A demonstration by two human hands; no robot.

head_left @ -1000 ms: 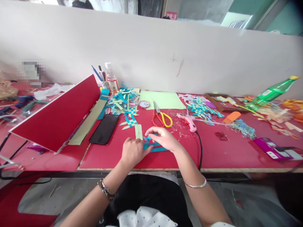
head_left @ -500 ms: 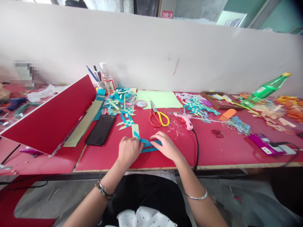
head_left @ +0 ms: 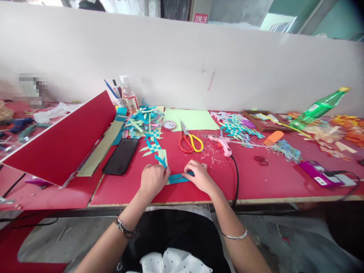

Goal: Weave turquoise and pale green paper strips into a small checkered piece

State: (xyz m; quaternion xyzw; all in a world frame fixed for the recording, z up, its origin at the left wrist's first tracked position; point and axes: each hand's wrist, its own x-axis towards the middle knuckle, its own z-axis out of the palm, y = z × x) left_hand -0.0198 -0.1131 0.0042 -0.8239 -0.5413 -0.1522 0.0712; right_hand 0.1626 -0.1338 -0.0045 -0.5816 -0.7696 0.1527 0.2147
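Blue paper strips (head_left: 179, 178) run side by side between my two hands, just above the red table. My left hand (head_left: 154, 179) is closed on the left part of these strips, where a short blue end and a pale green strip (head_left: 163, 154) stick out past the fingers. At the right end, my right hand (head_left: 198, 175) pinches a blue strip between thumb and fingers. Just beyond my left hand lies a small woven blue and pale green piece (head_left: 153, 146). The strips' crossing is hidden under my left fingers.
Scissors (head_left: 186, 136) and a pink glue gun (head_left: 222, 143) with a black cord lie beyond my hands. A black phone (head_left: 120, 156) and a propped red board (head_left: 74, 144) are at left. A pile of strips (head_left: 143, 119), pale green paper (head_left: 193, 118) and a green bottle (head_left: 318, 108) stand farther back.
The upper blue strip, curved up before, now lies flat against the lower one. My right hand has shifted slightly right; the blue end by my left hand now points up and left.
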